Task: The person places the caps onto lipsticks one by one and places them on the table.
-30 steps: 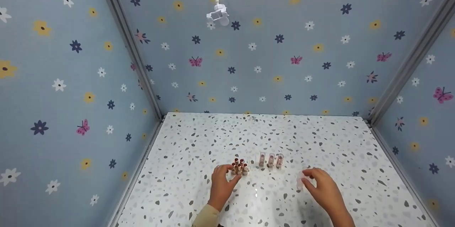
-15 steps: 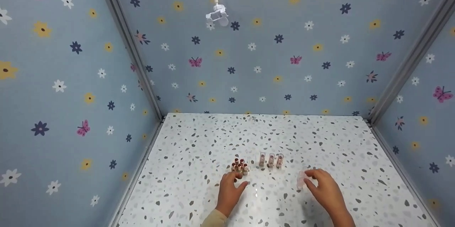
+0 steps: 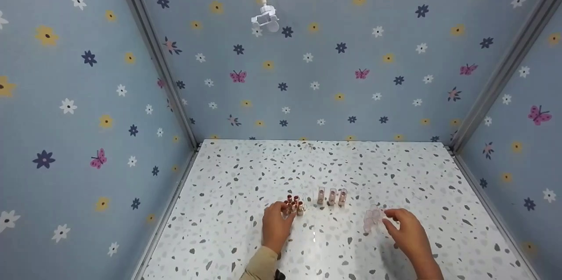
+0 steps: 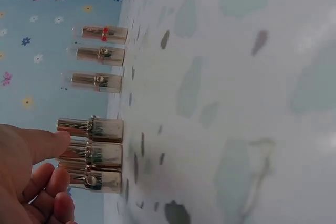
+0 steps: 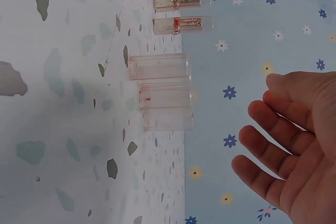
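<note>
The left hand is at the cluster of uncapped tubes, its thumb stretched to their tops and the other fingers bent; whether it has hold of one, I cannot tell. Beside the cluster, three capped tubes stand in a row on the table. The one nearest the clear caps carries a label that reads "avocado" — smaller print above is too blurred to read. The right hand is just beside the caps — fingers loosely bent, slightly spread, holding nothing.
</note>
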`<move>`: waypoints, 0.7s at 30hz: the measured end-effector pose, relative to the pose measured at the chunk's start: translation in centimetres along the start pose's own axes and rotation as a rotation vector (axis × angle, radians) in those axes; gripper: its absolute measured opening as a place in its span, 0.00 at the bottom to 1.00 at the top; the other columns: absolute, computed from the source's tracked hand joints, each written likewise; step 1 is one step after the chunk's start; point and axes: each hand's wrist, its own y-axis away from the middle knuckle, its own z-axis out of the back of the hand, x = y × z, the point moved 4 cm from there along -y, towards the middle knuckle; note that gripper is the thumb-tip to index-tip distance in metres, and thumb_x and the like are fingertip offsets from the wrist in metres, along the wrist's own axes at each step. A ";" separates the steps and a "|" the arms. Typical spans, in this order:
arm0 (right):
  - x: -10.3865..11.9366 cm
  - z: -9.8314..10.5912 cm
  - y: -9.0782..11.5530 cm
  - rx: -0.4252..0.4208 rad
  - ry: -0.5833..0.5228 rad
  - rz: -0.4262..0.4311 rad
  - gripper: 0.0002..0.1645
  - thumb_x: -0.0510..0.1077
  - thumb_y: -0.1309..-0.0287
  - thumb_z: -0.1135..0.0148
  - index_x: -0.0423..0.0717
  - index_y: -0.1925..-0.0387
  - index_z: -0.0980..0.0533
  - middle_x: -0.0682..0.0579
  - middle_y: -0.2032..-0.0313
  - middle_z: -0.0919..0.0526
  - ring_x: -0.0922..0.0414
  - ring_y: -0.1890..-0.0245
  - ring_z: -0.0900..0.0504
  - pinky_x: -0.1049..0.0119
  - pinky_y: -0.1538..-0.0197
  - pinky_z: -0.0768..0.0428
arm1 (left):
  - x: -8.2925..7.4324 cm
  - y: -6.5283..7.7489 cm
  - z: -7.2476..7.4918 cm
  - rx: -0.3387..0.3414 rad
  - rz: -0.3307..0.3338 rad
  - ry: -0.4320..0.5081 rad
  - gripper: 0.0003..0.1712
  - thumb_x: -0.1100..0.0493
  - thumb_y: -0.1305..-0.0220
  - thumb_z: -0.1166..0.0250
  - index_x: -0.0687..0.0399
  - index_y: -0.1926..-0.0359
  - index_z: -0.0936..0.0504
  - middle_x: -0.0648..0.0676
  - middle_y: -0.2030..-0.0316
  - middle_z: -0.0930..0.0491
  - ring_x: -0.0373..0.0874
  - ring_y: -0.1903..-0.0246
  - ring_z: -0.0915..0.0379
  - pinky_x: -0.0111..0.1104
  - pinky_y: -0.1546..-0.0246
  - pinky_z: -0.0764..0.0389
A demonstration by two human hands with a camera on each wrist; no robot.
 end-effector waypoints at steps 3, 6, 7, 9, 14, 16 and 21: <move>-0.4 0.0 -0.1 0.005 0.001 -0.011 0.16 0.44 0.36 0.31 0.43 0.48 0.17 0.46 0.52 0.15 0.46 0.51 0.18 0.44 0.48 0.21 | 1.3 -0.5 -0.1 -0.032 0.071 -0.001 0.18 0.54 0.45 0.21 0.51 0.57 0.18 0.49 0.62 0.20 0.44 0.60 0.28 0.40 0.58 0.25; -0.9 0.0 -0.4 0.005 0.005 -0.018 0.16 0.43 0.36 0.31 0.43 0.48 0.17 0.45 0.52 0.15 0.45 0.51 0.18 0.44 0.47 0.22 | 2.1 -1.4 -0.2 -0.033 0.090 0.002 0.21 0.54 0.46 0.21 0.53 0.54 0.18 0.50 0.59 0.19 0.47 0.57 0.27 0.43 0.55 0.24; -1.0 0.0 -0.4 0.004 0.007 -0.020 0.16 0.43 0.36 0.31 0.43 0.48 0.17 0.45 0.52 0.15 0.45 0.51 0.18 0.43 0.47 0.22 | 2.4 -1.7 -0.3 -0.022 0.091 0.004 0.21 0.55 0.46 0.21 0.53 0.53 0.18 0.51 0.58 0.18 0.48 0.56 0.26 0.44 0.53 0.24; -1.2 0.0 -0.5 0.002 0.014 -0.018 0.16 0.43 0.36 0.31 0.42 0.49 0.17 0.44 0.52 0.15 0.45 0.51 0.18 0.43 0.47 0.22 | 2.8 -2.1 -0.5 0.016 0.097 0.005 0.22 0.55 0.46 0.21 0.53 0.52 0.17 0.51 0.57 0.18 0.48 0.55 0.25 0.44 0.51 0.23; -2.0 -0.3 -0.9 0.015 0.024 -0.021 0.16 0.43 0.36 0.31 0.41 0.49 0.18 0.43 0.53 0.15 0.44 0.51 0.18 0.43 0.48 0.22 | 3.3 -2.8 -0.9 0.107 0.106 0.030 0.23 0.54 0.47 0.20 0.53 0.50 0.15 0.51 0.57 0.16 0.48 0.54 0.24 0.44 0.48 0.22; -2.4 -0.5 -1.2 0.030 0.026 -0.032 0.17 0.43 0.36 0.31 0.41 0.48 0.18 0.43 0.52 0.16 0.44 0.51 0.18 0.43 0.48 0.22 | 3.3 -3.0 -0.9 0.129 0.101 0.044 0.21 0.55 0.47 0.20 0.52 0.52 0.14 0.50 0.58 0.16 0.47 0.55 0.23 0.44 0.48 0.22; -3.6 -1.4 -2.1 0.062 0.035 -0.039 0.18 0.43 0.35 0.32 0.40 0.46 0.19 0.41 0.50 0.16 0.43 0.49 0.19 0.43 0.48 0.21 | 3.6 -2.8 -1.2 0.158 0.089 0.051 0.14 0.56 0.46 0.21 0.49 0.58 0.14 0.46 0.63 0.16 0.45 0.58 0.23 0.43 0.51 0.22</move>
